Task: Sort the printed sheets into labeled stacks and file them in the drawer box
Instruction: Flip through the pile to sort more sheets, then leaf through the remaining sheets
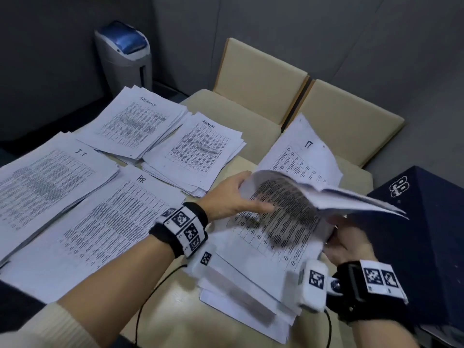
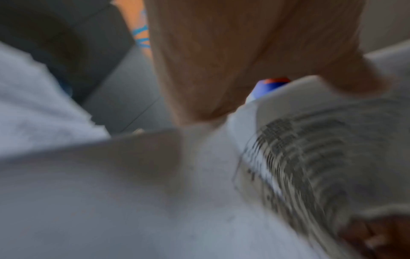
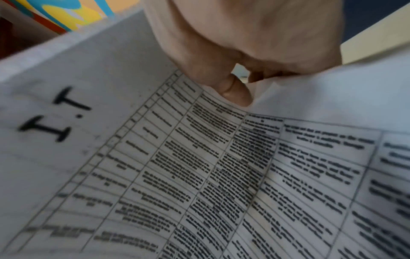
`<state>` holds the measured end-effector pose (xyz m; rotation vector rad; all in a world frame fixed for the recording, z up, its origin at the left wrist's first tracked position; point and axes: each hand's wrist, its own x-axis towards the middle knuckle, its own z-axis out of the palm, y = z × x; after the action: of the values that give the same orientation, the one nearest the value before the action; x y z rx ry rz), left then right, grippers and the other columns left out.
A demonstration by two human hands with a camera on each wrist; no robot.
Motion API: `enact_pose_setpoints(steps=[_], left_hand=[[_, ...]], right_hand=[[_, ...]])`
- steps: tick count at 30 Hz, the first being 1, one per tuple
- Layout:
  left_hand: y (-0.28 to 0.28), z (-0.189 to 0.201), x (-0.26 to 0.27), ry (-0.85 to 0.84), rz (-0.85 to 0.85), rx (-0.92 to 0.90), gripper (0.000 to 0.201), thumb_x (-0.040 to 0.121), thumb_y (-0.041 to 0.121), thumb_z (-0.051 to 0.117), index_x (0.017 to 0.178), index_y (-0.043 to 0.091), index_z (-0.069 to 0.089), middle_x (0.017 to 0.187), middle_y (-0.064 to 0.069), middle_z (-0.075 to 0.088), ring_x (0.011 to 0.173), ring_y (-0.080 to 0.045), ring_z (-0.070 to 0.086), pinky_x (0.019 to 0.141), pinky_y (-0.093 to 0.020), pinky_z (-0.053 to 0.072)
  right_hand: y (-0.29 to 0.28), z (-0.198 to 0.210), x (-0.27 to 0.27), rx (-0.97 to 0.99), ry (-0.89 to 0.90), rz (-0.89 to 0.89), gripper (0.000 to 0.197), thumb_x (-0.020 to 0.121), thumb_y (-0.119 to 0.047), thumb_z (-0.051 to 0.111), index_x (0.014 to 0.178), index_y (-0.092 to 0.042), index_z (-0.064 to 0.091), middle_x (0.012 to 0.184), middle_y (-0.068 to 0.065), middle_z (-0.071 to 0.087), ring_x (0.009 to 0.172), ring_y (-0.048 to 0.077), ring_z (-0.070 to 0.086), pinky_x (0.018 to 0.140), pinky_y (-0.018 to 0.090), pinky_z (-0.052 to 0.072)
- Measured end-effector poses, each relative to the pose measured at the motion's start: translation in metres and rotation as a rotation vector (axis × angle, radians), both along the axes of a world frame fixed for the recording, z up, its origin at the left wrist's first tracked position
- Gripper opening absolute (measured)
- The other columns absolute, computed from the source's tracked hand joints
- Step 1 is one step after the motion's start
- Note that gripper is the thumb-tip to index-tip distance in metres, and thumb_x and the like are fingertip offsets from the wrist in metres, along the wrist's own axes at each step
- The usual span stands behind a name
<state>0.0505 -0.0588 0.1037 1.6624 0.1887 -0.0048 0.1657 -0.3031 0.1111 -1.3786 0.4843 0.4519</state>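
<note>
Beige surface (image 1: 175, 322), grey walls: four labeled stacks (image 1: 130, 121), two chairs (image 1: 261, 71); left hand (image 1: 226, 199) and right hand (image 1: 349, 244) grasp sheets (image 1: 326, 194).

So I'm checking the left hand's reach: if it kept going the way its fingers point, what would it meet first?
Most likely the lifted sheaf of sheets that the left hand already grips at its edge; its fingers point right, under the raised pages. Past that lies the right hand, though depth is unclear.

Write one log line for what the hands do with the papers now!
left hand: lifts sheet bundle | right hand: holds bundle edge | unsorted pile: underneath | I.T stack: on table
</note>
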Motion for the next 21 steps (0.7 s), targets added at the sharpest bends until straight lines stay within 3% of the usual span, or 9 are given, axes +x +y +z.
enact_pose_setpoints(steps=[1,3,5,8,10,12,14,19,21], left_hand=[[-0.001,-0.002,0.001,-0.014,0.012,0.029,0.068,0.063,0.058,0.082,0.119,0.029,0.057,0.115,0.009,0.066,0.105,-0.003,0.062,0.097,-0.039,0.05],[-0.01,-0.004,0.005,-0.066,0.095,-0.036,0.031,0.078,0.039,0.077,0.099,0.025,0.06,0.081,0.009,0.063,0.065,0.0,0.059,0.066,-0.027,0.053],[-0.018,-0.005,0.007,-0.124,0.281,0.12,0.016,0.092,0.021,0.068,0.105,0.016,0.058,0.075,0.006,0.06,0.055,-0.001,0.054,0.054,-0.026,0.048],[-0.029,-0.001,0.006,-0.22,0.435,0.278,0.032,0.098,0.023,0.059,0.126,0.011,0.048,0.088,0.001,0.061,0.058,-0.01,0.053,0.055,-0.028,0.049],[-0.037,-0.001,0.0,-0.256,0.482,0.129,0.037,0.095,0.028,0.063,0.123,0.02,0.04,0.094,-0.005,0.063,0.065,-0.024,0.061,0.059,-0.04,0.057],[-0.038,-0.014,-0.007,-0.241,0.565,0.044,0.05,0.087,0.036,0.071,0.119,0.028,0.034,0.11,-0.005,0.061,0.087,-0.024,0.068,0.078,-0.046,0.06],[-0.035,-0.037,-0.014,-0.136,0.607,0.054,0.066,0.082,0.043,0.074,0.127,0.029,0.029,0.124,-0.003,0.055,0.104,-0.022,0.064,0.092,-0.042,0.056],[-0.035,-0.088,-0.04,0.197,0.493,0.182,0.053,0.096,0.04,0.059,0.137,0.013,0.038,0.123,-0.012,0.063,0.104,-0.028,0.065,0.093,-0.05,0.054],[-0.028,-0.087,-0.054,0.168,0.501,0.204,0.049,0.098,0.042,0.055,0.136,0.013,0.044,0.121,-0.01,0.064,0.104,-0.027,0.066,0.091,-0.048,0.055]], right_hand=[[0.002,0.005,0.001,-0.031,-0.023,-0.009,0.007,0.087,-0.01,0.057,0.09,-0.009,0.064,0.087,0.01,0.069,0.075,0.019,0.06,0.063,0.029,0.052],[0.005,0.009,0.001,0.053,-0.058,-0.035,0.032,0.083,-0.015,0.067,0.113,-0.004,0.067,0.107,0.011,0.07,0.086,0.02,0.067,0.075,0.034,0.054],[0.014,0.022,-0.01,0.204,-0.127,-0.015,0.034,0.096,-0.015,0.057,0.127,-0.001,0.058,0.118,0.012,0.068,0.091,0.011,0.071,0.088,0.031,0.054],[0.03,0.044,-0.029,0.26,-0.176,-0.038,0.038,0.104,-0.021,0.046,0.127,0.009,0.053,0.112,0.021,0.061,0.064,-0.009,0.058,0.062,0.005,0.045],[0.03,0.038,-0.045,0.189,-0.366,0.07,0.036,0.104,-0.025,0.047,0.121,0.004,0.055,0.106,0.021,0.063,0.069,-0.001,0.059,0.056,0.008,0.044],[0.026,0.017,-0.055,0.047,-0.521,0.147,0.028,0.101,-0.024,0.053,0.122,-0.005,0.055,0.109,0.004,0.065,0.083,-0.006,0.065,0.073,0.01,0.049],[0.028,-0.008,-0.062,-0.052,-0.55,0.264,0.039,0.097,-0.026,0.061,0.131,-0.009,0.055,0.123,0.001,0.066,0.109,0.008,0.064,0.092,0.027,0.049],[0.033,-0.057,-0.083,-0.503,-0.595,0.492,0.033,0.101,-0.036,0.048,0.079,-0.011,0.047,0.074,0.006,0.048,0.07,0.02,0.044,0.059,0.031,0.033],[0.042,-0.054,-0.087,-0.49,-0.69,0.449,0.028,0.103,-0.034,0.044,0.085,-0.013,0.051,0.08,0.002,0.052,0.079,0.019,0.048,0.064,0.031,0.036]])
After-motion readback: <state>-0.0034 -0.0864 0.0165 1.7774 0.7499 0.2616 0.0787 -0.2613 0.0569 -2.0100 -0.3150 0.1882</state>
